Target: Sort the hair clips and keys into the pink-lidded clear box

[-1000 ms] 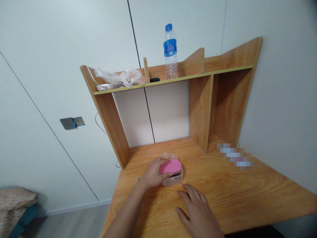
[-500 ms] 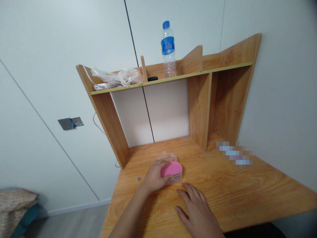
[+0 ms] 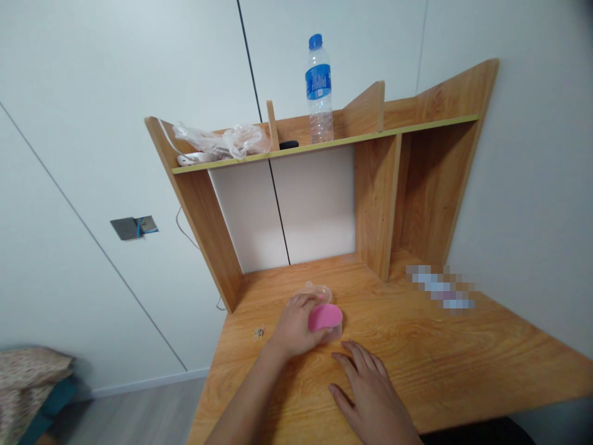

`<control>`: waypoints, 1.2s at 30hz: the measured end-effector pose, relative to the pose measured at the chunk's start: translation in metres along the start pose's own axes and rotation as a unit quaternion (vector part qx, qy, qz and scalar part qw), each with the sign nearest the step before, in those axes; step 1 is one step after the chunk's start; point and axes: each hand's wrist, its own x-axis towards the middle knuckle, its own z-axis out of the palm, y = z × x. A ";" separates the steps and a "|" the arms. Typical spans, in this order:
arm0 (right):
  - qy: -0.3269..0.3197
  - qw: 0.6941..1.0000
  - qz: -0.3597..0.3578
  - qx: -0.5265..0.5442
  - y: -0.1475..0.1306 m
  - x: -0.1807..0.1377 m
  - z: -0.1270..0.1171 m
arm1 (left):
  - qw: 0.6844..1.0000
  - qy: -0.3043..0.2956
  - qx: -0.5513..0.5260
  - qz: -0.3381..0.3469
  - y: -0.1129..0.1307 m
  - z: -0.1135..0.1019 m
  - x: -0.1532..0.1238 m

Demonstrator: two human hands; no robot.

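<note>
Two hands on the desk (image 3: 463, 346). The left hand (image 3: 294, 324) has its fingers curled round a pink lid (image 3: 324, 316), pressing it onto a clear box (image 3: 334, 332) just beyond the knuckles. The right hand (image 3: 370, 395) lies flat nearby, fingers spread, gripping nothing. It looks like the closing step; next wants even pressure round the rim, perhaps with the right hand steadying the box. Further out, a second clear lid (image 3: 317, 289), and a bottle (image 3: 319, 86) up on the shelf.
</note>
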 end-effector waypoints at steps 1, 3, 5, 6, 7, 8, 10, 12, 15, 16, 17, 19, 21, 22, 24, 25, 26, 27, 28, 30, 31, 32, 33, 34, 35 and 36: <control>0.001 1.000 -0.003 0.000 0.000 0.000 0.000 | 1.000 -0.005 0.007 0.005 0.004 0.002 0.002; 0.004 1.000 -0.009 0.000 0.001 -0.001 0.001 | 1.000 -0.018 0.021 0.010 0.010 0.009 0.006; 0.004 1.000 -0.009 -0.001 0.001 -0.001 0.001 | 0.999 -0.032 0.034 0.012 0.015 0.018 0.009; 0.003 1.000 -0.008 -0.002 0.000 -0.001 0.000 | 0.998 -0.039 0.041 0.012 0.016 0.023 0.010; 0.003 1.000 -0.006 -0.003 0.000 -0.001 0.000 | 0.998 -0.045 0.046 0.012 0.017 0.028 0.010; 0.003 1.000 -0.005 -0.003 0.000 -0.001 -0.001 | 0.997 -0.050 0.052 0.011 0.018 0.032 0.011; 0.006 1.000 -0.007 0.000 0.000 -0.001 -0.001 | 0.996 -0.057 0.062 0.010 0.017 0.039 0.011; 0.010 1.000 -0.012 0.003 0.000 -0.001 0.000 | 0.996 -0.062 0.071 0.010 0.016 0.042 0.010; 0.012 1.000 -0.014 0.005 0.002 -0.001 0.002 | 0.994 -0.071 0.079 0.013 0.014 0.044 0.009; 0.012 1.000 -0.014 0.004 0.002 -0.001 0.003 | 0.994 -0.074 0.081 0.015 0.013 0.044 0.010; 0.011 1.000 -0.013 0.003 0.002 -0.001 0.004 | 0.993 -0.078 0.082 0.017 0.011 0.045 0.010; 0.008 1.000 -0.012 0.000 0.002 -0.001 0.004 | 0.993 -0.084 0.082 0.020 0.005 0.044 0.011; 0.005 1.000 -0.009 -0.002 0.001 -0.002 0.003 | 0.993 -0.084 0.082 0.018 -0.003 0.043 0.012; 0.005 1.000 -0.006 -0.002 0.001 -0.002 0.002 | 0.993 -0.082 0.082 0.014 -0.008 0.041 0.012; 0.005 1.000 -0.003 0.001 0.000 -0.002 0.001 | 0.994 -0.076 0.083 0.007 -0.019 0.036 0.010; 0.005 1.000 -0.002 0.002 0.000 -0.002 0.000 | 0.994 -0.075 0.083 0.006 -0.023 0.032 0.009; 0.004 1.000 -0.002 0.003 0.000 -0.002 0.000 | 0.994 -0.074 0.082 0.007 -0.028 0.028 0.007; 0.003 1.000 -0.003 0.003 0.000 -0.002 0.000 | 0.994 -0.075 0.081 0.012 -0.031 0.024 0.006; 0.002 1.000 -0.003 0.003 0.000 -0.001 0.000 | 0.994 -0.076 0.080 0.018 -0.034 0.020 0.005; 0.001 1.000 -0.003 0.001 0.000 -0.001 0.000 | 0.993 -0.079 0.078 0.031 -0.037 0.014 0.003; 0.000 1.000 -0.003 0.000 0.000 0.000 0.000 | 0.993 -0.080 0.078 0.036 -0.037 0.012 0.002; 0.000 1.000 -0.002 -0.001 0.000 0.000 0.000 | 0.993 -0.081 0.078 0.039 -0.037 0.011 0.002; 0.000 1.000 -0.002 -0.001 0.001 0.001 0.000 | 0.993 -0.082 0.079 0.042 -0.036 0.010 0.002; -0.001 1.000 -0.002 -0.002 0.001 0.001 0.001 | 0.993 -0.081 0.080 0.043 -0.035 0.010 0.002; -0.001 1.000 -0.003 -0.002 0.001 0.001 0.001 | 0.993 -0.080 0.080 0.043 -0.035 0.011 0.002; -0.001 1.000 -0.003 -0.002 0.001 0.001 0.001 | 0.993 -0.079 0.081 0.043 -0.034 0.011 0.002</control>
